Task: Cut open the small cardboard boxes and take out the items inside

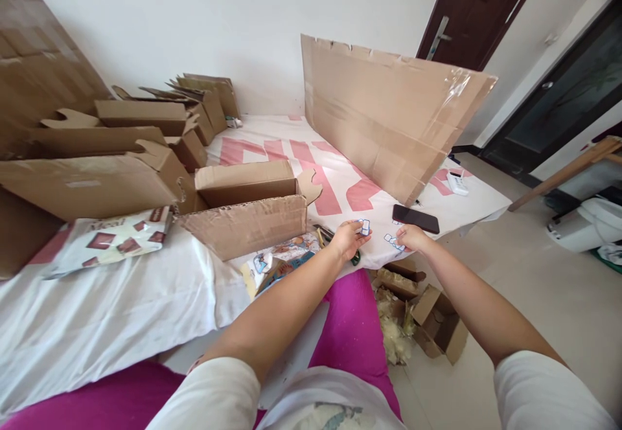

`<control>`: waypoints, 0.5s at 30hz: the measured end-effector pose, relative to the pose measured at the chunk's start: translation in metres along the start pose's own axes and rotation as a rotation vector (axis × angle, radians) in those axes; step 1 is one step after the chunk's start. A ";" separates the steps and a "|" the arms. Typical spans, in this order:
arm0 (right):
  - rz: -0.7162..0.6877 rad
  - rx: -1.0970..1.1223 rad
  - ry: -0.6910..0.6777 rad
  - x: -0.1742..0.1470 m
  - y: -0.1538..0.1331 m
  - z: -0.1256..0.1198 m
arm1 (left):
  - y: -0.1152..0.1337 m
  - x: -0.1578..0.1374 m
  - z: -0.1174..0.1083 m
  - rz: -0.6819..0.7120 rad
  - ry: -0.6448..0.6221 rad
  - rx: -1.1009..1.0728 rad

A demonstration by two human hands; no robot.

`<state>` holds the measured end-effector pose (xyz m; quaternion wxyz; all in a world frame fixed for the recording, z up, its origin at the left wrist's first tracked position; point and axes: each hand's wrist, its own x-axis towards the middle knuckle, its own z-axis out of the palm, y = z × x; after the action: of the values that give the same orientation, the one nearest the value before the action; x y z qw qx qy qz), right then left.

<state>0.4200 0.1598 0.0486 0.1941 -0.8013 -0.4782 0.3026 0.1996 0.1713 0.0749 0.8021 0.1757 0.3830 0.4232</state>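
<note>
Small white labels with blue edges (364, 226) are pinched between the thumb and fingers of my left hand (348, 241), just over the front edge of the cloth-covered table. To its right, my right hand (411, 238) has its fingertips closed at more blue-edged labels (391, 241) lying on the cloth; its fingers partly cover them. A dark phone (415, 219) lies flat just behind my right hand. Under my left wrist a green-handled tool (356, 259) shows in part.
A large cardboard sheet (383, 116) stands upright behind my hands. Left are an open cardboard box (247, 223), several more boxes (87, 181) and a snack bag (114, 239). A white device (457, 183) sits at the right. Opened cartons (440, 320) lie on the floor.
</note>
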 end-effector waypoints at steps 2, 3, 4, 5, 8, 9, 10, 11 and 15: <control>-0.019 0.057 -0.011 -0.001 -0.007 -0.002 | 0.000 -0.001 -0.002 -0.009 0.010 0.006; -0.037 0.088 -0.017 -0.001 -0.011 -0.005 | 0.001 -0.002 -0.002 -0.015 0.017 0.008; -0.060 0.119 -0.022 -0.003 -0.016 -0.008 | 0.002 -0.002 -0.003 -0.022 0.023 0.010; -0.087 0.151 -0.029 -0.005 -0.021 -0.012 | 0.003 -0.002 -0.003 -0.031 0.028 0.012; -0.184 0.238 -0.060 -0.013 -0.037 -0.020 | 0.004 -0.002 -0.001 -0.055 0.040 0.011; -0.218 0.261 -0.076 -0.017 -0.043 -0.020 | 0.004 -0.002 0.000 -0.062 0.042 0.008; -0.251 0.281 -0.095 -0.021 -0.048 -0.019 | 0.004 -0.001 0.001 -0.068 0.041 0.003; -0.283 0.298 -0.115 -0.025 -0.054 -0.017 | 0.004 -0.001 0.002 -0.074 0.039 -0.003; -0.393 0.323 -0.180 -0.040 -0.073 0.005 | 0.003 -0.003 0.003 -0.099 0.003 -0.047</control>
<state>0.3555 0.1587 0.1004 0.3312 -0.6215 -0.5854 0.4017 0.1993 0.1710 0.0796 0.8253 0.1368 0.3825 0.3923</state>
